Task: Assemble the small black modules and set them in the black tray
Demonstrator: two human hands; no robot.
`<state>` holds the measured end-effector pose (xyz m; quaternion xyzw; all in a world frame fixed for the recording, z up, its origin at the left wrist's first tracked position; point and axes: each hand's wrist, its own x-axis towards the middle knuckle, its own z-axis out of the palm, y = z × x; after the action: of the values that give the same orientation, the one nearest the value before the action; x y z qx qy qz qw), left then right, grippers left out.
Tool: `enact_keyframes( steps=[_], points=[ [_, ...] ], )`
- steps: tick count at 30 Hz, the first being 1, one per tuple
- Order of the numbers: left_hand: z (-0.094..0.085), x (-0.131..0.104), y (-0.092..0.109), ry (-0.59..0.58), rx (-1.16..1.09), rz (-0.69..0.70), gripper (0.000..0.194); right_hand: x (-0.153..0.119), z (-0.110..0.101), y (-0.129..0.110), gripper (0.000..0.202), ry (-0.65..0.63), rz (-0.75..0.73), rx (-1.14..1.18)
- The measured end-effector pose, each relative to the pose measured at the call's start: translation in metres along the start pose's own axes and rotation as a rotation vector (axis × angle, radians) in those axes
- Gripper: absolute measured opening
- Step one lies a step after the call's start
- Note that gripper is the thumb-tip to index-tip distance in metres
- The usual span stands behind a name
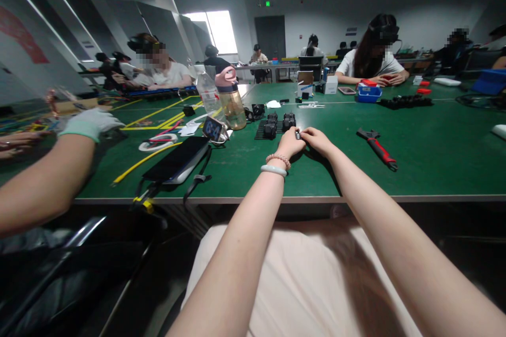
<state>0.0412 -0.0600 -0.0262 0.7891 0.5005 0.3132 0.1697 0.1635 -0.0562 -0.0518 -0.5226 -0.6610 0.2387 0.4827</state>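
My left hand (291,142), with a beaded bracelet and a pale bangle on its wrist, is closed on a small dark part with a light metallic face (298,136). From the other side, my right hand (317,141) pinches the same part, fingertips meeting those of the left. The part's kind is too small to make out. Just beyond my left hand, several black blocky parts (270,125) stand in rows on a dark ribbed base. An adjustable wrench (377,148) with a red and black handle lies to the right of my hands.
Left of me are a power bank-like black device (177,160) with straps, a small stand marked 64 (213,129), a pink-lidded bottle (232,102) and cables. A co-worker's gloved hand (90,122) reaches in at far left. A blue bin (369,94) stands across the green table (443,163).
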Motion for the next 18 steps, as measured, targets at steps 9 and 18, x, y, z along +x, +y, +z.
enact_keyframes(
  steps=[9, 18],
  points=[
    [0.0013, 0.0020, -0.0020, 0.000, 0.003, 0.000, 0.050, 0.0002, -0.0012, -0.0013, 0.026, -0.007, 0.000, -0.002],
    [-0.0006, -0.0001, 0.0021, -0.013, 0.015, -0.026, 0.050, 0.0005, 0.0000, -0.0010, 0.026, 0.004, -0.009, -0.025]
  ],
)
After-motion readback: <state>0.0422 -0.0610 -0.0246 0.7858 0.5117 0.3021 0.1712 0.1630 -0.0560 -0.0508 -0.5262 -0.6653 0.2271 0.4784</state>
